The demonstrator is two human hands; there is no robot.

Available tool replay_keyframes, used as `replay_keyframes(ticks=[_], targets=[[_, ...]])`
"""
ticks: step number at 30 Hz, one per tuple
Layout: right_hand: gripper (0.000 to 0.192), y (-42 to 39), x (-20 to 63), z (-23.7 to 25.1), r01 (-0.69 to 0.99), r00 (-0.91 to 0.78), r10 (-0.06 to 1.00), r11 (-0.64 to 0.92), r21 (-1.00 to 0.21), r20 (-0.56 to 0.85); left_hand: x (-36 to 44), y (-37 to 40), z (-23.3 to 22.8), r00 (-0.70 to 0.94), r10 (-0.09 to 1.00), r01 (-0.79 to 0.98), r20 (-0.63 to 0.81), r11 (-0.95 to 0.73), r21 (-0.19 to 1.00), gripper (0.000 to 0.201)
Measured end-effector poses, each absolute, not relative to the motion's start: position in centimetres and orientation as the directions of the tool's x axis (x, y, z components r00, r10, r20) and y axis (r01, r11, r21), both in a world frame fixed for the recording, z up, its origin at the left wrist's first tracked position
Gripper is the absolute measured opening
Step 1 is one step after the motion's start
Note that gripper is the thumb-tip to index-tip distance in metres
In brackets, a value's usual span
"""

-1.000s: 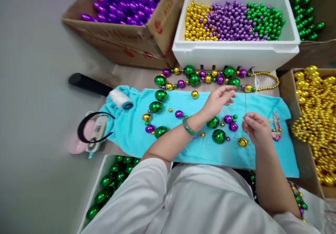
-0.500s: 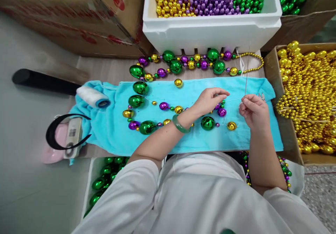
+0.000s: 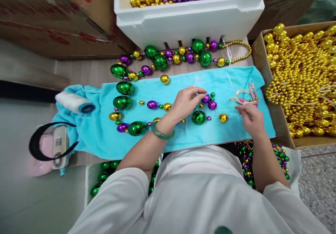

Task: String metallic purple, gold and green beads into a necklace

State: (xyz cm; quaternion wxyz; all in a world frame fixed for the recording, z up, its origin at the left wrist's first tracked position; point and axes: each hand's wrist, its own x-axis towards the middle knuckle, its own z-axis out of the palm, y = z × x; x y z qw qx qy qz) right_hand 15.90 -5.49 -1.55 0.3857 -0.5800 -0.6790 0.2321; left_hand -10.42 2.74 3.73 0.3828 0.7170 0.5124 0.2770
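My left hand [image 3: 189, 99], with a green bangle [image 3: 162, 132] on its wrist, hovers low over the blue towel [image 3: 141, 144]. Its fingers are pinched around a thin thread [image 3: 223, 91], beside purple beads [image 3: 212, 105] and small green ones. The thread runs right across the towel. My right hand [image 3: 252, 119] is closed at the towel's right side, just below pink-handled snips [image 3: 253, 93] and a pale string loop [image 3: 238, 93]; what its fingertips hold is too small to make out. A thin needle [image 3: 230, 80] lies above. A partly strung row with big green beads [image 3: 198, 118] curves leftward.
A finished-looking bead necklace [image 3: 160, 62] lies behind the towel, before a white foam box [image 3: 189, 20] of beads. Cardboard boxes stand left and right, the right one [image 3: 283, 136] full of gold beads. A thread spool [image 3: 75, 103] and black headband [image 3: 39, 150] are at left.
My right hand has lowered towards the snips, and the needle it held upright now lies on the towel. My left hand stays near the purple beads. The view has shifted.
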Motion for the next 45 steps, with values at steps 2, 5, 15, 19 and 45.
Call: replay_keyframes(ticks=[2, 5, 15, 19, 45], targets=[[0.025, -6.6, 16.0, -2.3, 0.657, -0.117, 0.965, 0.253, -0.71, 0.235, -10.9, 2.7, 3.6, 0.292, 0.956, 0.54, 0.018, -0.181, 0.822, 0.022], [0.026, -7.6, 15.8, -3.6, 0.72, -0.211, 0.947, 0.318, -0.617, 0.243, -11.2, 2.8, 3.3, 0.254, 0.967, 0.563, 0.03, -0.173, 0.808, 0.023], [0.011, -7.9, 15.2, -3.4, 0.764, -0.213, 0.888, 0.411, -0.497, 0.407, -10.1, 1.8, 3.7, 0.257, 0.966, 0.575, 0.031, -0.179, 0.798, 0.022], [0.011, -8.3, 15.3, -1.2, 0.754, -0.173, 0.849, 0.44, -0.488, 0.499, -9.9, 0.9, 3.9, 0.277, 0.961, 0.566, 0.006, -0.168, 0.807, 0.021], [0.006, -5.5, 17.1, 5.4, 0.816, 0.252, 0.427, 0.388, -0.428, 0.868, -10.0, -6.1, 3.6, 0.64, 0.756, 0.697, -0.136, -0.497, 0.516, 0.018]])
